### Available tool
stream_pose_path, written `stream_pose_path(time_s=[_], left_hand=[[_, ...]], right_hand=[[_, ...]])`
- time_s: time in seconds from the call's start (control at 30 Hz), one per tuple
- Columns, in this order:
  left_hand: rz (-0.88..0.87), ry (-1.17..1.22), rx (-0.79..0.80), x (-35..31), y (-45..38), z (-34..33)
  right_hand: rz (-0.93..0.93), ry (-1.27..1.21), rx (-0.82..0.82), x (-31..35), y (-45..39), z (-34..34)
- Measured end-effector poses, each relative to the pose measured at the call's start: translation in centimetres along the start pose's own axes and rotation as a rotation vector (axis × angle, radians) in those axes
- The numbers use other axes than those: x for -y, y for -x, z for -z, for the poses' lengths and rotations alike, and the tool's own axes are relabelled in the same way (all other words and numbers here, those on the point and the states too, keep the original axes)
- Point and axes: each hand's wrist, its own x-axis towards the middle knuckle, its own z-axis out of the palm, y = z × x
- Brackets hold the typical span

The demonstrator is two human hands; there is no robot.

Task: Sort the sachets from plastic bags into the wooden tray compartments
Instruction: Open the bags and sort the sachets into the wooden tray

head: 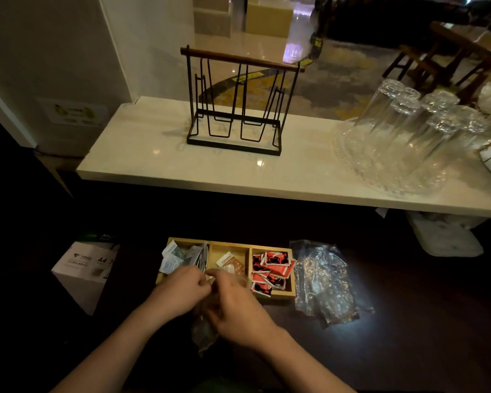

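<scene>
A wooden tray (278,295) with three compartments lies on the dark lower surface. White and teal sachets (173,258) fill its left compartment, brown sachets (231,263) lie in the middle one, and red sachets (271,269) fill the right one. My left hand (182,290) and my right hand (233,304) meet in front of the tray, both pinching the top of a clear plastic bag (204,331) that hangs below them. What the bag contains is hard to make out.
Empty crumpled plastic bags (323,282) lie right of the tray. A white A4 paper box (82,270) stands at the left. On the marble counter (153,163) behind are a black wire rack (236,103) and upturned glasses (408,129) on a glass tray.
</scene>
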Motion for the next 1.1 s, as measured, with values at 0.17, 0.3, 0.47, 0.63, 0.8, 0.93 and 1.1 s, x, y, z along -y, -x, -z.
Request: stream_pose_path(time_s=[0.17,0.3,0.47,0.63,0.8,0.93,1.1], left_hand=[[-0.037,0.285,0.104,2.7,-0.9,-1.0],[0.154,0.671,0.047,4.8,-1.7,-1.5],[0.387,0.889,0.112,6.2,-0.4,-3.4],[0.365,1.529,0.277,3.7,1.0,-2.5],[0.276,1.164,-0.329,3.5,0.0,1.6],[0.158,0.476,-0.691,4.1,0.5,5.4],[0.044,0.201,-0.853,2.9,1.7,8.3]], right_hand=[[-0.002,0.158,-0.108,-1.0,-1.6,-1.1],[0.037,0.135,-0.153,-0.8,-2.1,-0.7],[0.14,-0.023,-0.21,2.0,-2.2,2.2],[0.058,-0.384,-0.375,3.6,-4.2,6.4],[-0.084,-0.37,-0.397,1.2,-5.5,9.0],[-0.101,-0.221,-0.278,-0.1,-6.1,9.5],[-0.072,-0.241,-0.244,-0.9,-6.8,9.0]])
